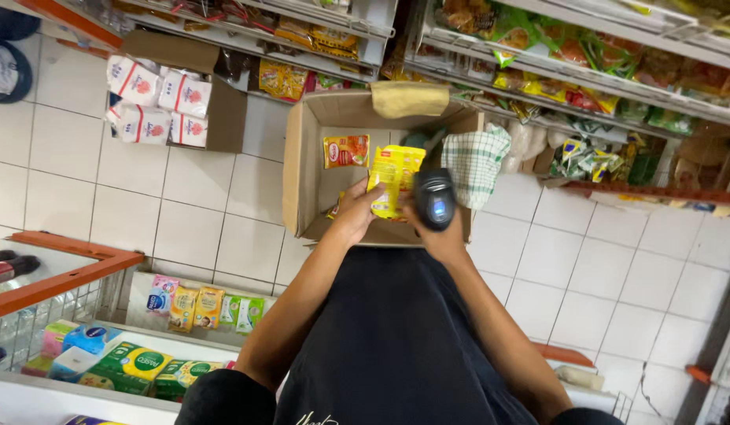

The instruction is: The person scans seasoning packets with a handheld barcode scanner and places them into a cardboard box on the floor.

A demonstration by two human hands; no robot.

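Left hand [355, 211] grips the lower edge of a yellow packet [393, 179]; right hand [437, 228] is closed around a black handheld scanner [435, 198], just beside the packet. Both are held over the near rim of an open cardboard box [300, 169] on the white tiled floor [208, 205]. Bare tiles lie left and right of the box; stocked shelves [585, 75] bound the far side.

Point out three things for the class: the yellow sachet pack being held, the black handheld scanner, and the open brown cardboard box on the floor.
Yellow sachet pack [392, 177], head view, on its upper front face.
Black handheld scanner [436, 198], head view, on its dark head.
Open brown cardboard box [302, 169], head view, on its left wall.
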